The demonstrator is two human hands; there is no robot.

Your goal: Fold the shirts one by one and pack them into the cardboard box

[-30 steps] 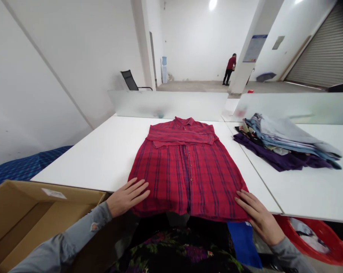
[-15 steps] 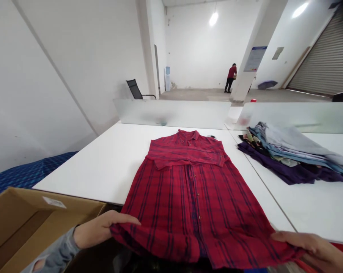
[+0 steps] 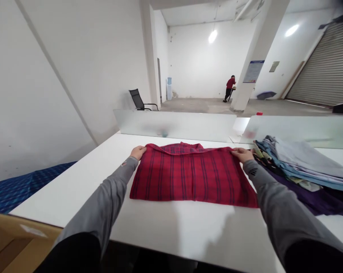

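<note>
A red plaid shirt (image 3: pixel 188 176) with dark stripes lies doubled over on the white table (image 3: pixel 160 223), its hem side laid up near the collar, which pokes out at the far edge. My left hand (image 3: pixel 138 152) pinches the far left corner of the cloth. At the far right corner, my right hand (image 3: pixel 242 154) grips the hem between thumb and fingers. The shirt's sleeves are hidden under the upper layer. Both my arms reach forward in grey sleeves.
Right of the shirt lies a pile of folded clothes (image 3: pixel 308 163), close to my right forearm. A frosted divider (image 3: pixel 177 123) runs along the table's back. An open cardboard box (image 3: pixel 6 227) stands at the lower left. Far off, a person (image 3: pixel 230 88) stands by a pillar.
Both hands have carried the shirt's hem from the near table edge up and away to the collar, folding the shirt in half. My view has tilted up slightly.
</note>
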